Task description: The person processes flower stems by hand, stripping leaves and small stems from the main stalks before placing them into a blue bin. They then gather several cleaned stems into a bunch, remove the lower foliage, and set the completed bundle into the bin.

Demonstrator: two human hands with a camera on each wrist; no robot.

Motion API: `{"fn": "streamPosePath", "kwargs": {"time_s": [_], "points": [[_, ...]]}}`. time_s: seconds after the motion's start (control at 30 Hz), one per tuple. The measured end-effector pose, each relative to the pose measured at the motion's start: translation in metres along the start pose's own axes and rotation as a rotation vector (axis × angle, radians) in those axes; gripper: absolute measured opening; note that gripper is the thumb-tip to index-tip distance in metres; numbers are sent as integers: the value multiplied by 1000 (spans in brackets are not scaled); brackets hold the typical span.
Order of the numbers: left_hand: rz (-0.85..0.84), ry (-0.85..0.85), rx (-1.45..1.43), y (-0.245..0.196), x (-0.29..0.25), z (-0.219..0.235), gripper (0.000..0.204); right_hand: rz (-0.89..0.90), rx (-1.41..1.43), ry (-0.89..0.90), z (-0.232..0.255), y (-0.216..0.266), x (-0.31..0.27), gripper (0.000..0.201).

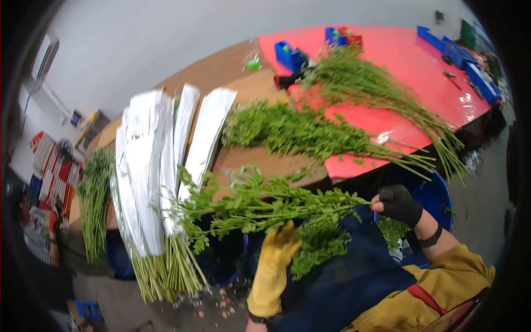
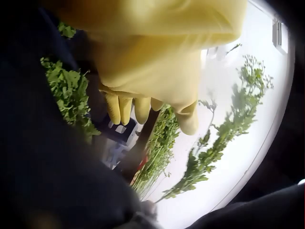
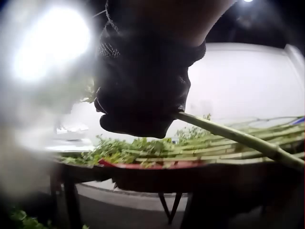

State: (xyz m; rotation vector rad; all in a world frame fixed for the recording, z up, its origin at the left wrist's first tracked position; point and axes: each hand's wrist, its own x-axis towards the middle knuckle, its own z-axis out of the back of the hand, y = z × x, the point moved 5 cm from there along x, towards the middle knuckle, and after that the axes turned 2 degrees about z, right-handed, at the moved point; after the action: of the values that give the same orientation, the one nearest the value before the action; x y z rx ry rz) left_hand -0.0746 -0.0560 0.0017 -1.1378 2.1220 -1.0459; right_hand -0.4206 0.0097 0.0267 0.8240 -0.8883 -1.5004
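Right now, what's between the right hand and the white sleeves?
The leafy greenery the right hand grips spans that stretch towards the white sleeves, seen in the head view. Its tips overlap them there; contact unclear.

On my feed I see a smooth, rubbery yellow glove (image 1: 267,283) on the left hand (image 1: 278,249), a matt black glove (image 3: 143,90), coarsely knit at its cuff, on the right hand (image 1: 399,205), a smooth, jointed green stem (image 3: 228,134), glossy pink-red plastic-looking sheeting (image 1: 412,74) reaching the near edge of the worktop (image 1: 238,160), and creased, shiny silvery-white sleeves (image 1: 146,124).
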Motion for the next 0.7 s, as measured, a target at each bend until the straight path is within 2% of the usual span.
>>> {"fn": "streamPosePath", "kwargs": {"time_s": [0.03,0.07,0.1,0.13,0.17,0.27,0.37,0.4,0.47,0.5,0.57,0.7], "points": [[-121,171,-76,8,2,22,77,18,-53,64,-12,-8,-5,22],[-95,38,-77,-5,8,20,82,39,-101,131,-23,-18,-10,24],[-97,12,-78,-4,9,37,93,67,-147,196,-33,-28,-15,26],[-128,-100,-121,-33,11,14,101,76,-155,251,-41,-43,-22,30],[-186,-80,-204,-31,20,33,99,23,-152,307,-47,-53,-25,30],[-258,-204,-265,-40,21,61,84,-148,-227,481,-56,-73,-36,30],[-238,-289,-293,-43,15,74,68,-49,-396,534,-67,-82,-30,32],[-228,-317,-266,-42,13,77,66,-96,-478,623,-69,-86,-26,31],[-219,-347,-243,-39,10,79,58,210,-334,425,-86,-61,-9,30],[-269,-341,-75,-39,7,75,57,361,-260,316,-94,-46,-1,30],[-367,-315,263,-37,3,61,54,390,-156,295,-119,-10,20,32],[-281,-321,87,-38,5,42,50,809,8,54,-175,74,49,38]]}}
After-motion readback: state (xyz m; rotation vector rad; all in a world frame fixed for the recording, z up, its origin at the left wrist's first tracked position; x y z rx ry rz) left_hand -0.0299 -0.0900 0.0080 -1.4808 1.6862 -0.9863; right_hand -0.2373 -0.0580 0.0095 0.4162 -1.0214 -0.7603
